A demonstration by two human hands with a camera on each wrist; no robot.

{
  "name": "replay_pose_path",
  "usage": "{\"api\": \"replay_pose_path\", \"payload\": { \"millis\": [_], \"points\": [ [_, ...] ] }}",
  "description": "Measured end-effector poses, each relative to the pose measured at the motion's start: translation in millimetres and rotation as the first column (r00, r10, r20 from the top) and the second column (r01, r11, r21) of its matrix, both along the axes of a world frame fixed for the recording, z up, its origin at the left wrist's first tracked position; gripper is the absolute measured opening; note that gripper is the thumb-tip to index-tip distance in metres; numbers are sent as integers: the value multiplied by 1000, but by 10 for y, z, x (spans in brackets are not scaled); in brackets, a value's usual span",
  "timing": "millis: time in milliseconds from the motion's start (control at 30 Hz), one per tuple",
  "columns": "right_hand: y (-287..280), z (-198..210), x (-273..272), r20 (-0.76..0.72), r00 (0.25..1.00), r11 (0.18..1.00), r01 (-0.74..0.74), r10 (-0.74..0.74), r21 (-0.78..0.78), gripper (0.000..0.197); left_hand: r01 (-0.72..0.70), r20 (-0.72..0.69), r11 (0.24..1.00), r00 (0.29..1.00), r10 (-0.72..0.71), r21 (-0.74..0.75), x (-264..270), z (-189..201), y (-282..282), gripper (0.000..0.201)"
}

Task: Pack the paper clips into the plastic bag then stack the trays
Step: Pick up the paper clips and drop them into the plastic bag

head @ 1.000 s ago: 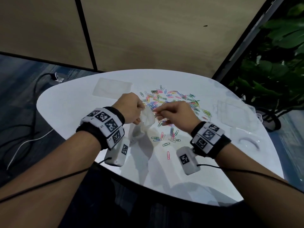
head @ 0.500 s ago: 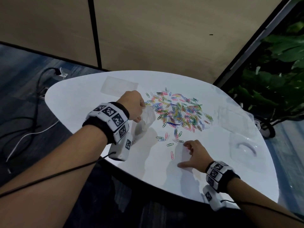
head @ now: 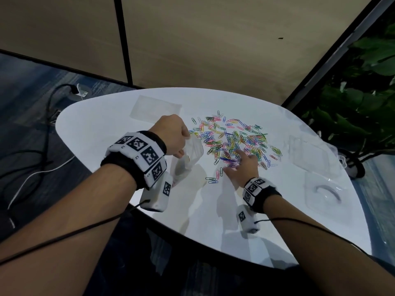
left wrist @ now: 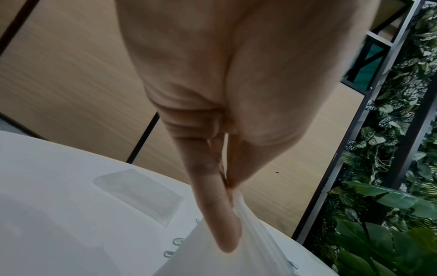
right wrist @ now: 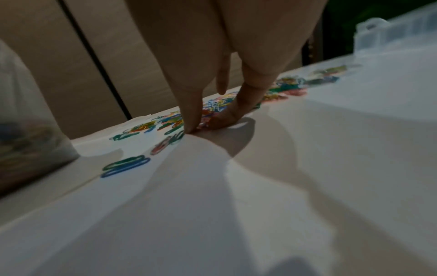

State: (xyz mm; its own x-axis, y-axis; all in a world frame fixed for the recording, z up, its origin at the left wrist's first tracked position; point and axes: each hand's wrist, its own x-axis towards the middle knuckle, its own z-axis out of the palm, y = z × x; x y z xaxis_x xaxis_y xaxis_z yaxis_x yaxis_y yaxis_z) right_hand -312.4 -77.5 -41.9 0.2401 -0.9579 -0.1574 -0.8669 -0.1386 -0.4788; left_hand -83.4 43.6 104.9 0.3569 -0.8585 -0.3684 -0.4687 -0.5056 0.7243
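Left hand [head: 174, 136] fingertips hidden behind its own knuckles from head view; plastic bag [head: 188, 159] partly behind the wrist cam, contents just a dim colour smear in right wrist view; right hand [head: 241, 167] covers some paper clips [head: 235, 142], can't tell if any are pinched; clear trays [head: 312, 154] at table's right nearly invisible, edges only; both forearms cut off by frame bottom.

Left hand [head: 174, 136] raised at centre-left of the head view, fingers [left wrist: 212, 211] curled, pinching thin plastic. Right hand [head: 242, 167] stretched forward at centre, palm down, fingertips [right wrist: 194, 125] pressed down, thumb splayed left.
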Motion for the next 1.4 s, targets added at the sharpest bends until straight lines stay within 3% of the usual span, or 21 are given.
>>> {"api": "replay_pose_path", "payload": {
  "millis": [167,267,367,500,567,633,667,700,767,800,867,1000,1067,1100,1133,1200,1267,1333,1400],
  "points": [
    [-208,21,152,-288,916,946,-314,279,-81,46,-6,14,1000,1000,6,-5,-6,-2,-12,33],
    [-272,32,209,-325,886,921,-378,330,-96,26,-11,18,1000,1000,11,-3,-22,8,-18,34],
    [-321,104,216,-357,885,938,-342,300,-60,21,-8,24,1000,1000,8,1,-57,27,-27,34],
    [-471,222,124,-280,945,985,-175,168,3,15,8,16,1000,1000,-8,7,-121,39,-50,34],
    [-599,260,-12,-147,988,991,-27,46,129,10,9,18,1000,1000,-10,10,-144,40,-66,33],
    [-699,308,-135,60,992,928,81,-110,364,30,14,20,1000,1000,-14,17,-164,39,-79,32],
    [-721,352,-163,196,953,874,115,-231,472,38,16,21,1000,1000,-17,20,-173,40,-84,32],
    [-705,433,-147,336,867,813,124,-367,569,39,16,21,1000,1000,-16,24,-183,45,-85,31],
    [-624,638,-60,559,625,719,6,-545,695,31,14,18,999,1000,-15,30,-200,56,-89,30],
    [-550,765,14,612,553,695,-80,-566,715,29,15,17,999,1000,-15,33,-204,59,-91,30],
    [-355,1001,183,665,533,666,-232,-522,709,27,9,21,999,1000,-10,37,-210,65,-92,29],
    [95,1229,485,736,585,616,-452,-341,645,19,-7,28,999,1000,5,38,-233,49,-107,26],
    [264,1193,588,747,614,637,-475,-254,607,21,11,27,999,1000,-12,30,-242,28,-113,24],
    [310,1140,618,745,648,695,-465,-156,549,20,21,31,999,999,-22,26,-248,24,-115,23],
    [357,1098,638,715,699,774,-449,-8,447,16,29,38,999,999,-30,25,-249,12,-116,23],
    [420,1064,666,476,800,878,-465,364,110,8,42,28,999,999,-43,33,-247,13,-113,24],
    [445,1068,702,186,794,816,-567,578,-114,13,65,18,997,998,-66,45,-247,26,-105,26],
    [446,1096,713,76,747,751,-654,660,-94,18,77,23,996,997,-78,47,-258,42,-98,26],
    [413,1136,674,89,727,731,-682,681,-21,13,65,20,997,998,-66,40,-263,49,-102,25]
  ]
}}
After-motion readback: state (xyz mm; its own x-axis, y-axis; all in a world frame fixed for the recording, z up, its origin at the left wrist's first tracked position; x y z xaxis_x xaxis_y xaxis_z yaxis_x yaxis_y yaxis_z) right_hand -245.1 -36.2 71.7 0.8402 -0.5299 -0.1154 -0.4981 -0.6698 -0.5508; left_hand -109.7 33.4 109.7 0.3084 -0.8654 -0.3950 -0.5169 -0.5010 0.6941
